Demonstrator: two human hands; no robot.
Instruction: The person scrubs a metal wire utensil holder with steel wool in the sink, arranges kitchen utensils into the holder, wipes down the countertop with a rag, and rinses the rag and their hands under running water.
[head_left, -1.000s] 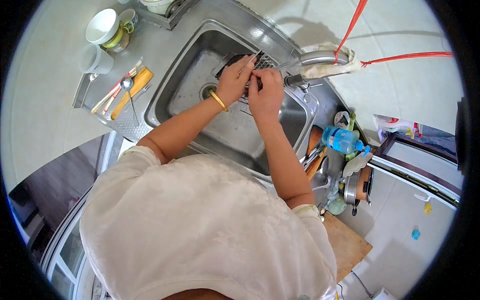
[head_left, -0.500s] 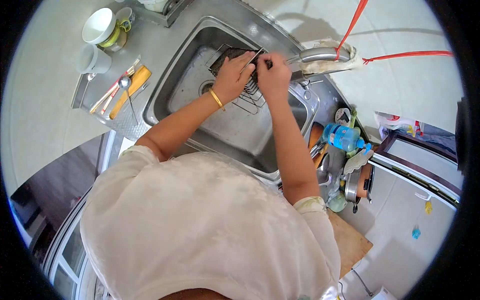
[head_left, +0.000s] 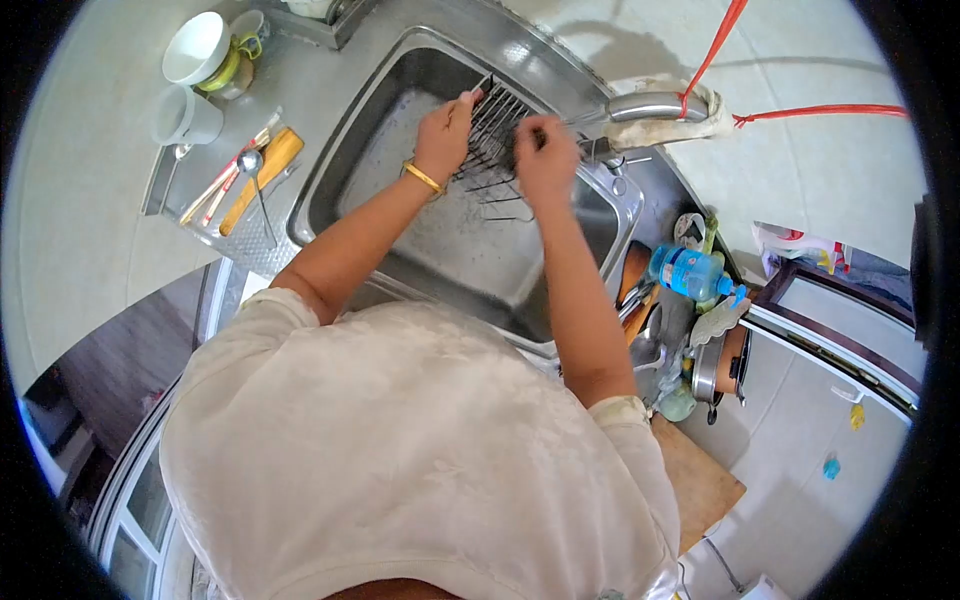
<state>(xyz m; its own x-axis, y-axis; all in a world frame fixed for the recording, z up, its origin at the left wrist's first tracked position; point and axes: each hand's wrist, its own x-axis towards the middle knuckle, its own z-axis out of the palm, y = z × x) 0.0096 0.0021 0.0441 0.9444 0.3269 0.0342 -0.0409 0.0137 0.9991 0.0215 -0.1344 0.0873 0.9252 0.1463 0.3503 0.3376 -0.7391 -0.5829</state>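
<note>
A dark wire rack (head_left: 492, 125) is tilted inside the steel sink (head_left: 420, 262), near its far side. My left hand (head_left: 444, 133), with a gold bracelet at the wrist, is closed on the rack's left edge. At the rack's right side is my right hand (head_left: 546, 158), slightly blurred, its fingers curled around a small dark scrubber (head_left: 538, 138). The scrubber is partly hidden by the fingers. Just right of that hand, the steel faucet (head_left: 650, 107) is wrapped in cloth and tied with red string.
On the left counter are white bowls (head_left: 196, 48), a white cup (head_left: 187, 115), a spoon (head_left: 251, 165) and a wooden spatula (head_left: 262, 180). To the right stand a blue bottle (head_left: 690, 274), a pot (head_left: 706, 370) and a wooden board (head_left: 697, 485).
My left hand has gone from lying spread over the rack to gripping its left edge. The rack has turned and tilted, showing more of its bars. My right hand stays near its right side.
</note>
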